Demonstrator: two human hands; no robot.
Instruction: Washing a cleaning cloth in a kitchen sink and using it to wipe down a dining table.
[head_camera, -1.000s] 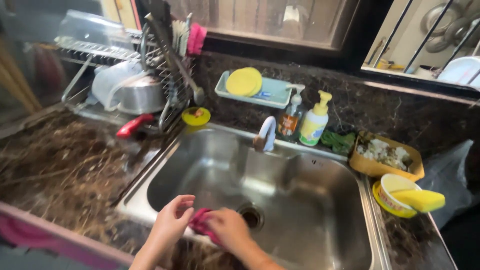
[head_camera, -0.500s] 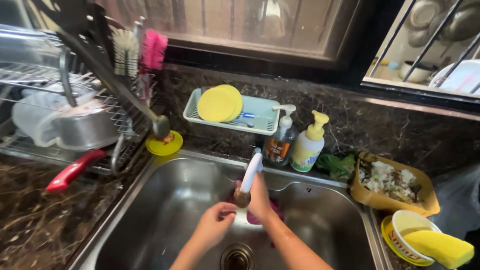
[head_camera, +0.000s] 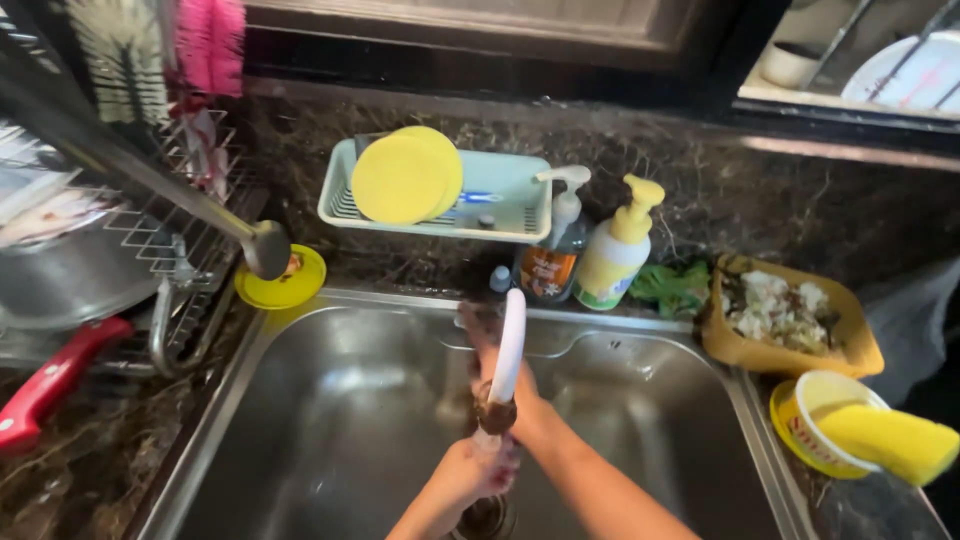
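Note:
My left hand is a loose fist low in the steel sink, right under the brown nozzle of the white tap spout. A bit of pink cloth shows in its fingers, blurred. My right hand stretches across the basin to the back rim. Its fingertips lie near the tap's base, and the spout covers part of the hand. I cannot make out whether it grips anything.
Two pump bottles and a pale tray with yellow pads stand behind the sink. A dish rack with a ladle and a red-handled tool is on the left. On the right are a yellow scrap tub and a sponge on a bowl.
The view has closed in on the tap. My right hand moved from under the spout up to the tap's base. My left hand moved in beneath the nozzle.

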